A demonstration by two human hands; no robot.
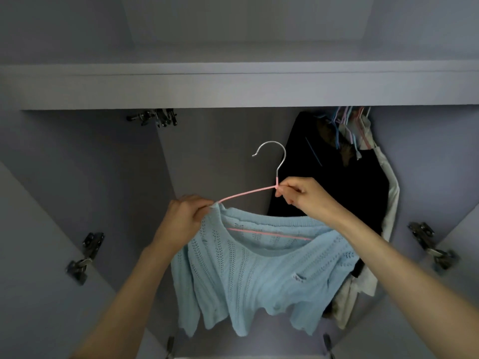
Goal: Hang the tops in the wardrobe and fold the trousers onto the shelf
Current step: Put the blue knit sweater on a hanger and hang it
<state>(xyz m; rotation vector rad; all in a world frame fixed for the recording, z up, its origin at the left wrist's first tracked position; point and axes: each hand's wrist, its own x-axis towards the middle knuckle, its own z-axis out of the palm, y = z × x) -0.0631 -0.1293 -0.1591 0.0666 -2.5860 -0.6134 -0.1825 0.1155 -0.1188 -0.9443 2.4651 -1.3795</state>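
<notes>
The pale blue openwork knit top (248,275) is held mid-frame on a pink wire hanger (246,195), the left hand (185,216) pinching its shoulder, the right hand (303,194) pinching the hanger's neck.

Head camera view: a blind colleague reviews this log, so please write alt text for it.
Two hands hold a pale blue openwork knit top on a pink wire hanger with a silver hook inside an open grey wardrobe: the right hand pinches the hanger's neck, the left hand grips the top's shoulder. Dark and pale clothes hang at the right.
</notes>
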